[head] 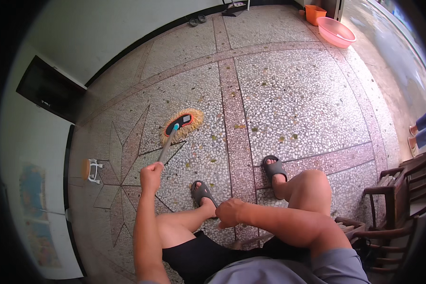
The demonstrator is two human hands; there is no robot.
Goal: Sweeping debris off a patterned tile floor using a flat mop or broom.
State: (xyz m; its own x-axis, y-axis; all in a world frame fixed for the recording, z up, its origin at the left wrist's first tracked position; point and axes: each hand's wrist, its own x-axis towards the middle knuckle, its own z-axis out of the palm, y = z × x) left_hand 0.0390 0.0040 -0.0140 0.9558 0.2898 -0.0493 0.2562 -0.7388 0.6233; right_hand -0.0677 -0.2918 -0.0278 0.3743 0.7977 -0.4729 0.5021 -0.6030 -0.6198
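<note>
My left hand (151, 178) is closed around the grey metal handle (166, 149) of a flat mop. Past the hand, the rest of the handle is not visible. The mop's oval head (198, 118) has a yellowish string fringe, a black top with orange edging and a light-blue joint. It lies on the speckled terrazzo floor (287, 99), ahead and to the left of my feet. Over the gap between my legs, my right hand (230, 212) is curled into a loose fist, with no object visible in it. Small leaves and debris (281, 139) are scattered across the floor.
Dark wooden chairs (390, 198) stand at right. A pink basin (336, 32) and an orange bin (314, 15) sit by the doorway. Far back are a dustpan (233, 12) and dark slippers (197, 20). A small stool (91, 171) lies left. Another person's feet (412, 142) show outside.
</note>
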